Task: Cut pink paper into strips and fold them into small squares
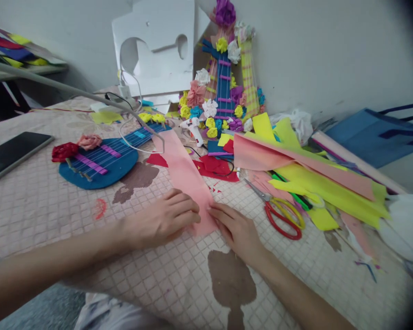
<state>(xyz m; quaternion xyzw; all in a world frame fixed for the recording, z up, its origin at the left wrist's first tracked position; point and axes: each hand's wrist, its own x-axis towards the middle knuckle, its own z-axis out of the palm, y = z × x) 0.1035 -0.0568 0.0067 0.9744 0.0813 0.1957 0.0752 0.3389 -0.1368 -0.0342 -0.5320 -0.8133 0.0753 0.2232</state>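
Note:
A long pink paper strip (pixel 189 172) lies slantwise on the table, its near end between my two hands. My left hand (pixel 167 215) is closed at the strip's left edge, fingers bent and thumb hidden beneath them. At the right edge, my right hand (pixel 239 229) pinches the paper with its fingers together. Left of the strip is a blue guitar-shaped craft (pixel 98 160) with purple bars, strings and paper roses. The strip's far end covers part of its neck. Scissors (pixel 275 206) with red and yellow handles lie partly open beyond my right hand.
Red paper scraps (pixel 216 166) lie beside the strip. A white glue gun (pixel 193 130) stands behind, near flower-covered guitar crafts (pixel 223 87). Yellow and pink paper sheets (pixel 330 190) pile up at right. A phone (pixel 15 156) lies at left. A grey bar (pixel 65 85) crosses above the table.

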